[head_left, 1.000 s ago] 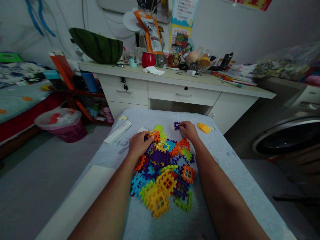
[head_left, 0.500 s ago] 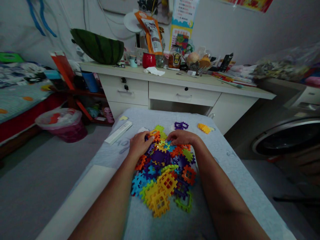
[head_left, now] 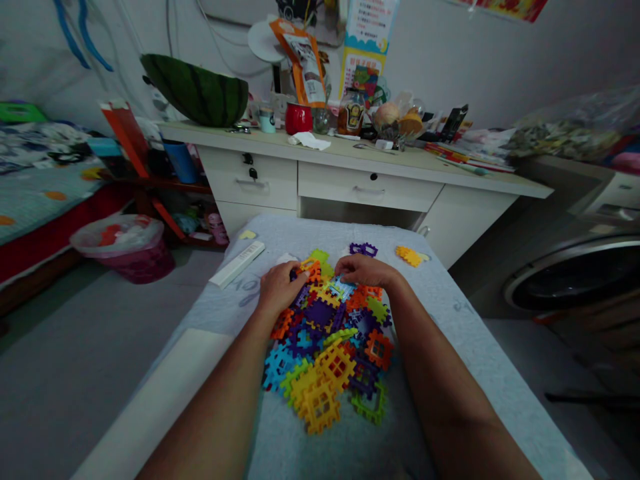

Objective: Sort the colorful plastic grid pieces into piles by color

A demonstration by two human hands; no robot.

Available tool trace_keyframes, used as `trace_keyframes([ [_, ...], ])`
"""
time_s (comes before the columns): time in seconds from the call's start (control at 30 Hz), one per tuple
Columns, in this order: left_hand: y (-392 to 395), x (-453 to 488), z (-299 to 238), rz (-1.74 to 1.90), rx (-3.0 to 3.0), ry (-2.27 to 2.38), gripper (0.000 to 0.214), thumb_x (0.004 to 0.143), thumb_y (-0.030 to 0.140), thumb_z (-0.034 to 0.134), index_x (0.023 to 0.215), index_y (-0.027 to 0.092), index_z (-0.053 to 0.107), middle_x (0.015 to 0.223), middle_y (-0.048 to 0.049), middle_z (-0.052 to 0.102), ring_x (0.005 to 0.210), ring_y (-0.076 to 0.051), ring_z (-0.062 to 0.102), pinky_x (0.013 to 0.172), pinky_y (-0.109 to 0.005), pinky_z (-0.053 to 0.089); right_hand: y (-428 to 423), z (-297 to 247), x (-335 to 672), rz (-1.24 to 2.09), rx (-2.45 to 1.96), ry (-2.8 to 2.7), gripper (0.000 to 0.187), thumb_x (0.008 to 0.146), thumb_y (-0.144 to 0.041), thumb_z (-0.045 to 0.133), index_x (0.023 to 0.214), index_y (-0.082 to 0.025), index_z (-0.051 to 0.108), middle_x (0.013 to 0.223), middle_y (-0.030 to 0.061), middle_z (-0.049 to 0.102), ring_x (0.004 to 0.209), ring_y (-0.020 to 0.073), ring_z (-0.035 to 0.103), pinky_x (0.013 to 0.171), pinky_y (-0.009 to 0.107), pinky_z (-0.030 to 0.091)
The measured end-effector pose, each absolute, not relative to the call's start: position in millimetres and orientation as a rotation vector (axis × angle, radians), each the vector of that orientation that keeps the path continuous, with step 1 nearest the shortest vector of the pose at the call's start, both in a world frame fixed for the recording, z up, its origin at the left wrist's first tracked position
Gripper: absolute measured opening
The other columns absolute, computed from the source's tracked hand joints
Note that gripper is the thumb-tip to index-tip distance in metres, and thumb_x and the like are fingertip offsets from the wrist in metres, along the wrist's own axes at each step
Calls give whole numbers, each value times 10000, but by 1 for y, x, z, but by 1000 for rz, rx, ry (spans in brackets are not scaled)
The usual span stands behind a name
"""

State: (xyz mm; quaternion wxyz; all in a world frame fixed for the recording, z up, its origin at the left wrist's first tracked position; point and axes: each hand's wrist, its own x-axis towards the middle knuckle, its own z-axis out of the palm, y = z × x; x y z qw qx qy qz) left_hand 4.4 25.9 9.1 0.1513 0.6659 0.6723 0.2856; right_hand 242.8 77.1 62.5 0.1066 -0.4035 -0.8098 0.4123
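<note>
A heap of plastic interlocking blocks (head_left: pixel 320 312) in purple, yellow, orange, blue and green lies on the cloth-covered table. At its far left edge, my left hand (head_left: pixel 280 288) is closed round an orange interlocking block (head_left: pixel 311 269), thumb on the near side; a dark purple piece shows beside the fingers. My right hand (head_left: pixel 365 271) reaches in from the far right with fingers bent down, pinching a light blue interlocking block (head_left: pixel 343 288), which is tilted up on the heap. The fingertips of both hands are partly hidden. Two yellow window-shaped blocks (head_left: pixel 321 405) lie at the near end.
Beyond the heap lie a purple block (head_left: pixel 363 249) and a yellow-orange block (head_left: pixel 409 256). A long white box (head_left: pixel 237 265) rests on the left of the table. A white desk (head_left: pixel 370 187) with drawers stands behind, a washing machine (head_left: pixel 565 247) at right, a pink bin (head_left: pixel 135 260) at left.
The light blue block under my right fingers has tilted up and shows more of its face. My right hand has shifted slightly; my left hand stays nearly still.
</note>
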Motion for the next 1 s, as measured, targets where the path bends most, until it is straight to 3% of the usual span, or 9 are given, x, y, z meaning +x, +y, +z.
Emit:
trace_keyframes([
  [0.27,27,4,7,804,1923,1933,359,862,461,545,1129,250,660,1199,-49,689,1131,-249,599,968,-375,414,87,64,270,1127,-1278,-1906,175,670,-287,647,784,-186,561,580,-77,472,508,75,410,478,198,311],
  [0.5,27,4,7,797,1934,1940,351,867,481,538,1105,256,664,1170,-42,702,1109,-235,610,954,-353,423,96,63,318,815,-1530,-1583,140,632,-268,633,711,-190,547,534,-55,498,479,90,463,457,206,349],
  [1.0,27,4,9,790,1934,1933,365,866,479,526,1122,256,663,1186,-46,697,1118,-255,607,965,-379,417,74,50,385,517,-1811,-1397,87,649,-268,602,668,-188,576,524,-23,541,472,120,498,470,239,359],
])
